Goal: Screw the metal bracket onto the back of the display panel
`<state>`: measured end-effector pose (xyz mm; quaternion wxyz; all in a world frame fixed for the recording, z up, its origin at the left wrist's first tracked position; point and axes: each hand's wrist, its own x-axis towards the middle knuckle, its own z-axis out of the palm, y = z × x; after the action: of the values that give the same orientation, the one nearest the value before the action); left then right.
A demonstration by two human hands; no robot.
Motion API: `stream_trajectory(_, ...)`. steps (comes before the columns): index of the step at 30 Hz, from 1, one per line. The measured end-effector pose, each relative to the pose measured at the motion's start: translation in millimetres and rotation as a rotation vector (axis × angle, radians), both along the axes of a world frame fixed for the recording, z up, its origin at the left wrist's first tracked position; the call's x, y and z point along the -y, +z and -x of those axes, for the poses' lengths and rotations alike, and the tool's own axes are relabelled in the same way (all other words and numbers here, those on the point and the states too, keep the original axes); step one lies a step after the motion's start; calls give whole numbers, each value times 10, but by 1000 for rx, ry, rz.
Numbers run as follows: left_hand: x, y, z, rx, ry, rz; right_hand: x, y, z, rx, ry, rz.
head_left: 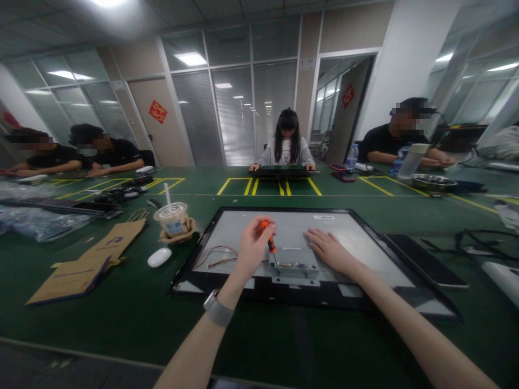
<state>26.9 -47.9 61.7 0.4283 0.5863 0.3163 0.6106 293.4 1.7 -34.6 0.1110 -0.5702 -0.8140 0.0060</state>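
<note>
Our left hand [253,247] is closed around the screwdriver [269,242], wrist bent, with the tip down at what looks like a screw on the metal bracket [295,266]. Our right hand [330,249] lies open and flat, fingers spread, on the monitor back [360,233], which rests on the green table [121,313].

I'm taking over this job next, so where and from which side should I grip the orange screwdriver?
Grip the orange screwdriver by its handle, coming from above. It stands nearly upright, tip down at the metal bracket, so only the handle end is free. The left hand holds it this way, closed round the top. The thin shaft gives little hold.
</note>
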Motion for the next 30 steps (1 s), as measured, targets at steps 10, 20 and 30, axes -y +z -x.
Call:
stream_trajectory(10,7,7,-1,17,-28,23,1,6,5,12,5,-6)
stream_trajectory(20,4,2,4,16,-22,11,-3,3,-1,9,3,-10)
stream_trajectory(30,22,10,-3,20,-48,28,2,12,6,24,-1,-11)
